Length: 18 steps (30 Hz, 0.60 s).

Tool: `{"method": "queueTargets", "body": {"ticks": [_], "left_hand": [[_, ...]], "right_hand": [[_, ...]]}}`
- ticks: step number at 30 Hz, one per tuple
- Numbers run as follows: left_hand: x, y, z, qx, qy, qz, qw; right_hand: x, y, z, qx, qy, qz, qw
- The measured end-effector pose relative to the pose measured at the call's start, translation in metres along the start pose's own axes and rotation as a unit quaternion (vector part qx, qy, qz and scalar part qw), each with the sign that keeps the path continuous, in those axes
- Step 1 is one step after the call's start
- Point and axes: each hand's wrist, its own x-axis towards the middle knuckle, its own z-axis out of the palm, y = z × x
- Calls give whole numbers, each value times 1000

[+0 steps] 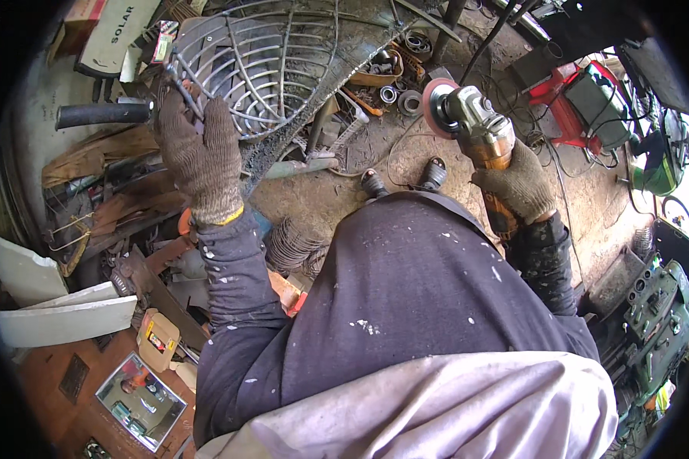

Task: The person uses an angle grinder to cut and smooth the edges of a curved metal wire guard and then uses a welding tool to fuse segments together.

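My right hand (519, 183), in a brown knitted glove, is wrapped round the body of an angle grinder (484, 126). The grinder has a grey metal head and an orange body; its reddish disc (439, 107) points left, clear of any work. My left hand (203, 149), gloved alike, is closed at the near left edge of a round wire grille (264, 65). A narrow grey metal piece (182, 86) shows between its fingers; its full shape is hidden. Just left of that hand juts a black cylindrical handle (103, 115); whether it joins the held piece I cannot tell.
The grille lies on a dark metal bench (352, 53). Bearing rings (409, 102) and a box of parts (377, 70) sit on the floor beyond. A red machine (566, 99) with cables stands at right, green machinery (658, 314) lower right. Scrap and a coiled spring (291, 245) lie left.
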Motion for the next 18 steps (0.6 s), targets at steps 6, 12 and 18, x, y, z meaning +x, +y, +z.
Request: {"method": "queueTargets", "body": {"ticks": [6, 12, 18], "left_hand": [[15, -10, 4, -54, -61, -40, 996], [14, -17, 10, -96, -81, -131, 983], [-5, 35, 2, -145, 105, -111, 978]], "right_hand": [[4, 9, -8, 81, 1, -18, 997], [6, 9, -17, 91, 2, -10, 996], [4, 9, -25, 132, 16, -26, 991]]}}
